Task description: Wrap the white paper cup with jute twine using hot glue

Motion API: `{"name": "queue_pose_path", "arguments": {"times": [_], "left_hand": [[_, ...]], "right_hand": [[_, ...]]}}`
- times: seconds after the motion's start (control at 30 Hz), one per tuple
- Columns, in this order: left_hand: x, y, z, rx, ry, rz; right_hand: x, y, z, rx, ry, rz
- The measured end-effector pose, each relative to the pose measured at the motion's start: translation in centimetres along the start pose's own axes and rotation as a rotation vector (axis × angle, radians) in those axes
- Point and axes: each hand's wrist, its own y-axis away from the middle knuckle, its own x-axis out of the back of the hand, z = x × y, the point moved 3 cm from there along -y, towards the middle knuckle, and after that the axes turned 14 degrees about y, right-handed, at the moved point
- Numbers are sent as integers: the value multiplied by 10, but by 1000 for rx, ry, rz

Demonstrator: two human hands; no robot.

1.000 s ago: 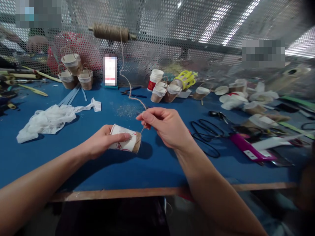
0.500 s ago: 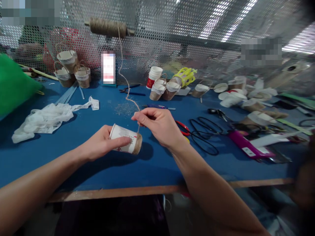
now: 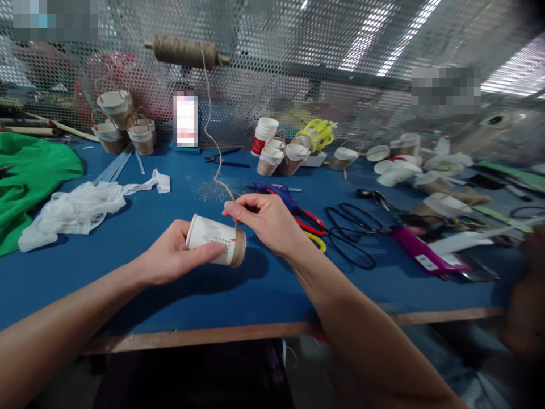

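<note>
My left hand [image 3: 172, 253] is wrapped round a white printed paper cup [image 3: 213, 234], which lies on its side above the table. Brown twine wound in a band [image 3: 239, 249] covers the cup's base end, at the right. Just above that end, my right hand [image 3: 259, 218] pinches the loose twine [image 3: 218, 165] between thumb and forefinger. From there the strand runs slackly up to a twine spool [image 3: 183, 51] on a rod at the mesh wall. The fingers of my left hand behind the cup are hidden.
Twine-covered small buckets [image 3: 113, 136] stand at the back left, near a lit phone [image 3: 186, 120]. White lace [image 3: 80, 207] and green cloth [image 3: 38, 182] lie left. Right of my hands are a blue glue gun [image 3: 276, 190], red-handled scissors [image 3: 313, 218] and a black cord [image 3: 353, 236].
My right hand has moved slightly left and down with the twine, closer to the cup. The cup has turned a little in my left hand. At the left, the green cloth has dropped flatter.
</note>
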Motion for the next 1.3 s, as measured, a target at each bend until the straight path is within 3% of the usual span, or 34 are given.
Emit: {"name": "queue_pose_path", "arguments": {"times": [0.57,1.07,1.17,1.3], "left_hand": [[-5,6,8,-391,-414,-57],[-3,7,7,-382,-404,-27],[0,5,4,-297,-293,27],[11,-2,-4,-162,6,193]], "right_hand": [[-2,2,0,-10,-13,-45],[-4,0,5,-33,-12,-107],[-3,-1,7,-35,39,-45],[1,-3,9,-75,81,24]]}}
